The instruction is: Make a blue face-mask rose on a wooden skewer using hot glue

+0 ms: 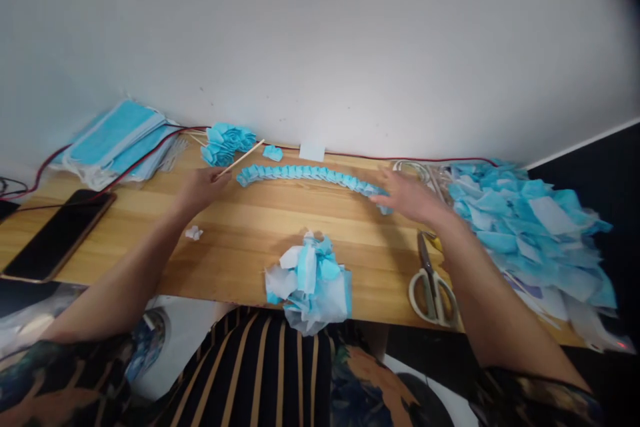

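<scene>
My left hand (199,190) is closed around a thin wooden stick (243,156), which points up and to the right. A long strip of blue pleated mask fabric (307,173) lies in a shallow arc on the wooden table, its left end just beside that hand. Over the strip's right end reaches my right hand (407,195), fingers apart and slightly blurred; whether it touches the fabric I cannot tell. Closer to my body, a loose heap of blue and white fabric scraps (311,280) lies at the table's front edge.
A stack of blue face masks (120,137) and a phone (57,235) are on the left. Blue fabric flowers (227,141) rest against the wall. Scissors (433,287) lie near my right forearm, beside a large pile of blue pieces (530,227). A red cable (345,155) runs along the wall.
</scene>
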Demonstrator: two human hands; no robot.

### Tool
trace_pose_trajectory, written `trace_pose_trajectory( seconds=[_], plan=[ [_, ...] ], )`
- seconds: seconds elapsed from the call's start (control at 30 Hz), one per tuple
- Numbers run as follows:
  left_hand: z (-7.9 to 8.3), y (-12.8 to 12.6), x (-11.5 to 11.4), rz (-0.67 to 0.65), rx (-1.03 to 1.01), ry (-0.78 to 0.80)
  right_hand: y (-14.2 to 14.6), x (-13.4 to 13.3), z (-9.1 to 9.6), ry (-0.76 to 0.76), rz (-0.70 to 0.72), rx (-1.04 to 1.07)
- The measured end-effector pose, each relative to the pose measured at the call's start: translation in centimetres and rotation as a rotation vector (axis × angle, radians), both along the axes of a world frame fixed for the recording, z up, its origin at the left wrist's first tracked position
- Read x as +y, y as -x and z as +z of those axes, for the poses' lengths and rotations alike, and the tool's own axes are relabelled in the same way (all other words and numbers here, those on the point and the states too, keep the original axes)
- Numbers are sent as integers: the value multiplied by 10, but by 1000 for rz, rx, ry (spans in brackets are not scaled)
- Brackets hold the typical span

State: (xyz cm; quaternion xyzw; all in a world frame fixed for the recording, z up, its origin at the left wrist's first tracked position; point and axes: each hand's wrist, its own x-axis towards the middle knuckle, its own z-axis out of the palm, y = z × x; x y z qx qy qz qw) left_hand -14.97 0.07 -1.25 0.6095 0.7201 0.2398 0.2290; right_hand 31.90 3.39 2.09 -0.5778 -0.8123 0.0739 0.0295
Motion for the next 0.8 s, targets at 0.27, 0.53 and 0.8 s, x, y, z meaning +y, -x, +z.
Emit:
trace_pose_trajectory(
  seconds=[0.27, 0.53, 0.8],
  plan=[
    [16, -16, 15, -98, 338, 193, -25, 16, 23, 75, -112, -44],
    [17, -24, 25, -106, 439, 232, -43, 2, 1, 248, -231, -80],
    [13, -27, 28, -106, 490, 249, -37, 5, -16, 221, -249, 36]
  ],
)
